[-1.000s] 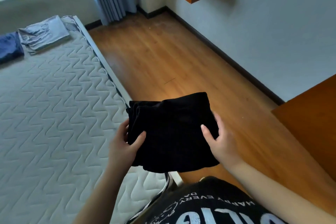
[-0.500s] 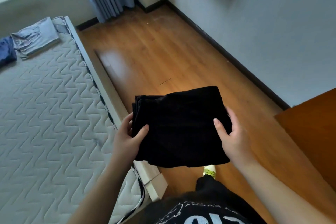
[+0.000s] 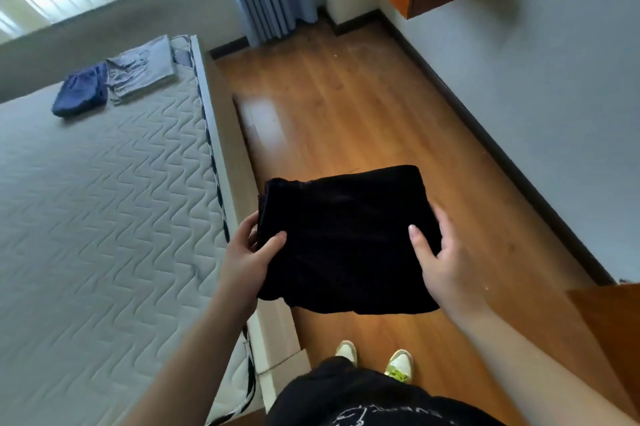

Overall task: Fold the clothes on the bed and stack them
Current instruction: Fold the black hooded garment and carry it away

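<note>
Gripping black folded garment [image 3: 346,238] — both hands' fingers [image 3: 420,245] clamped on it — beside bed [image 3: 104,218], grey stack [image 3: 142,71] far off.

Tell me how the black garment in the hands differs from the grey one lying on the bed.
The black garment is held in the air over the floor by the left hand and right hand; the grey garment rests on the mattress at its far corner. Black is near, grey far, beside a navy garment. Both are folded.
</note>
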Motion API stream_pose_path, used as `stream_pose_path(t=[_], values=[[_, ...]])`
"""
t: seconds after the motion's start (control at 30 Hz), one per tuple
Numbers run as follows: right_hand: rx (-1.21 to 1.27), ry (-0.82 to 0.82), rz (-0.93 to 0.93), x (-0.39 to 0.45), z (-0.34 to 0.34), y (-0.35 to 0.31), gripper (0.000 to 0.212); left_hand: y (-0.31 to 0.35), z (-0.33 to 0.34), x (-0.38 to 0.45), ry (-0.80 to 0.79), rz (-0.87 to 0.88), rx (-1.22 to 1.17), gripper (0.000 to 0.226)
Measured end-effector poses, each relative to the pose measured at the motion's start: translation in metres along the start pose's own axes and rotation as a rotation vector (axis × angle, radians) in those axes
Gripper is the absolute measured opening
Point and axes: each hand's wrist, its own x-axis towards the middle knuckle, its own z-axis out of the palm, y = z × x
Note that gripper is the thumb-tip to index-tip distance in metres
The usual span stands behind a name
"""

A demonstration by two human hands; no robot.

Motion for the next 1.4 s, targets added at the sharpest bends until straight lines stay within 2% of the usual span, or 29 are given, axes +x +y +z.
stream_pose_path(t=[0.2,0.4,0.53,0.67,0.93,1.2,1.4], values=[[-0.036,-0.116,-0.035,0.074,0.022,-0.015,0.053,0.003,-0.014,0.048,0.05,0.045,-0.043,0.048],[-0.151,-0.094,-0.072,0.159,0.052,-0.037,0.054,0.023,-0.026,0.127,0.021,0.057,-0.039,0.052],[-0.19,-0.091,-0.107,0.206,0.072,-0.056,0.051,0.047,-0.035,0.178,0.023,0.057,-0.05,0.055],[-0.203,-0.09,-0.152,0.256,0.092,-0.075,0.051,0.069,-0.038,0.224,0.055,0.08,-0.056,0.042],[-0.198,-0.092,-0.218,0.385,0.114,-0.104,0.051,0.119,-0.024,0.331,0.099,0.102,-0.104,0.042],[-0.181,-0.192,-0.227,0.528,0.131,-0.138,0.05,0.18,-0.004,0.433,0.159,0.045,-0.045,0.044],[-0.161,-0.278,-0.263,0.613,0.167,-0.177,0.05,0.216,-0.02,0.489,0.241,0.035,-0.112,0.047]])
